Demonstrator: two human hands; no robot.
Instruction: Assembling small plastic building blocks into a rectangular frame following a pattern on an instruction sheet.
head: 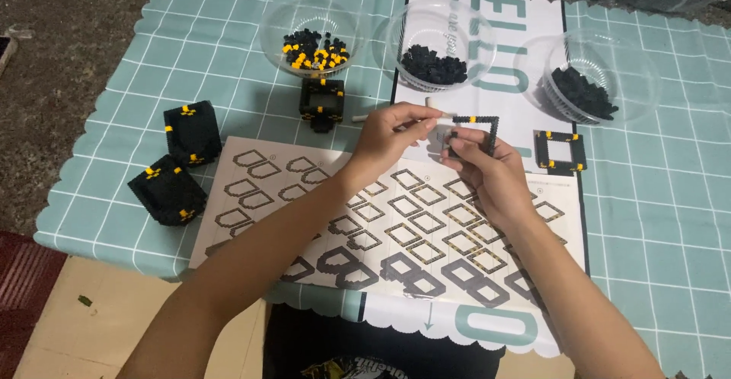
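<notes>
A square frame of tiny black bricks (478,131), dotted with yellow, hangs above the instruction sheet (320,219) at the scene's middle. The right hand (487,169) pinches its near-left corner, fingers narrow. The left hand (392,135), forearm angled in from the near left, grips a slim white tool (440,110) against the frame (a finished square frame (560,152) lies just right).

Clear glossy plastic bowls (438,40); matt paper instruction sheet (320,196).

Bare forearms, no sleeves, dark printed shirt (381,348)
</notes>
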